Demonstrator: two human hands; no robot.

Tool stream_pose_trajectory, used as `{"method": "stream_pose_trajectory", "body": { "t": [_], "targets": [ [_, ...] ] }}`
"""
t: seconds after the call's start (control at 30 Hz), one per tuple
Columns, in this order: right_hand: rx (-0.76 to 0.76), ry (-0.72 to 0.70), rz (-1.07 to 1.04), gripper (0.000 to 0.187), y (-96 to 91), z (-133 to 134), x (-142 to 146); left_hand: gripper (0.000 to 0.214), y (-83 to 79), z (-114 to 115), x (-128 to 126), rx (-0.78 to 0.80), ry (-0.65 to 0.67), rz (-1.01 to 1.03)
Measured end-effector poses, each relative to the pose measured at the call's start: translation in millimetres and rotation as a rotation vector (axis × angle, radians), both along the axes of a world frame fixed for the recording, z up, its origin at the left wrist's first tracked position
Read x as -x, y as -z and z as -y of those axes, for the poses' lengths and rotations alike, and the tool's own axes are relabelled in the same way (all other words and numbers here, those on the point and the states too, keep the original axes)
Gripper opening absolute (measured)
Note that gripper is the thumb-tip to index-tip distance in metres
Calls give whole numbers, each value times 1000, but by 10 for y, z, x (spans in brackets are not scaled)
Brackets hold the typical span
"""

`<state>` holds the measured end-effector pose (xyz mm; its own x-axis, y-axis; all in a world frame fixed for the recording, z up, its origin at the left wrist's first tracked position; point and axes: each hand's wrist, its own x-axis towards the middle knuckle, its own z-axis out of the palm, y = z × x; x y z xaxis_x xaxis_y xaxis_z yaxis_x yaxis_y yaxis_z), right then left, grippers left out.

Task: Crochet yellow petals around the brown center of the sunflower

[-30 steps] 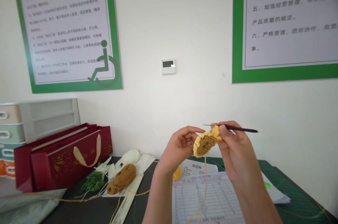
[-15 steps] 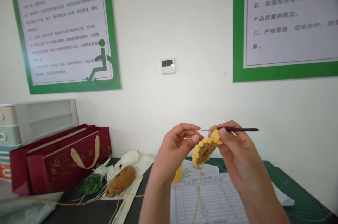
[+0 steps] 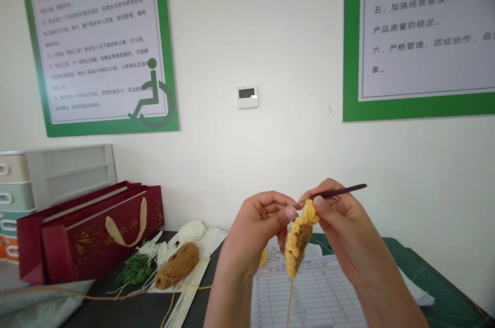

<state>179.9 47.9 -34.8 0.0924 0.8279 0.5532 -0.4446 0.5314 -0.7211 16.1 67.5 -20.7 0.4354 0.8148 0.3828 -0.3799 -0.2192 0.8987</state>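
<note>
The crocheted flower [image 3: 297,239], yellow at the rim and brown in the middle, is held up in the lower centre of the frame, above the bench [image 3: 127,310] and well apart from it. It is turned almost edge-on, so its long axis runs top to bottom with a slight lean, and its top edge sits in the gap where the two hands meet. The left hand [image 3: 257,225] comes in from the left, fingers curled, its thumb and forefinger pinched on the upper left rim of the flower. The right hand [image 3: 340,222] comes in from the right and is closed around the crochet hook [image 3: 335,192], with its thumb pressed on the flower's top edge. The hook lies nearly level, its dark handle rising a little toward the right of the frame and its tip pointing left at the flower's top, just beside the left thumb. Both hands are equally close to the flower. A yellow yarn strand [image 3: 289,299] hangs straight down from the flower's lower end over a printed form [image 3: 320,297], which lies on a green cutting mat [image 3: 425,276]. At lower left are a brown yarn skein [image 3: 178,265], green yarn [image 3: 135,268] and red gift bags [image 3: 88,232].
</note>
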Motion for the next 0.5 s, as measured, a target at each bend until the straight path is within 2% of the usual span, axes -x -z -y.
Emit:
{"method": "stream_pose_trajectory", "body": {
  "t": [0.13, 0.27, 0.5],
  "targets": [
    [-35, 40, 82, 23, 15, 4, -8, 26, -17, 11, 49, 30, 23, -17],
    [-35, 15, 79, 23, 35, 14, 23, 36, -56, 46, 39, 42, 59, -23],
    [-31, -12, 76, 22, 46, 5, 30, 32, -70, 129, 29, -10, 42, -32]
  ]
}}
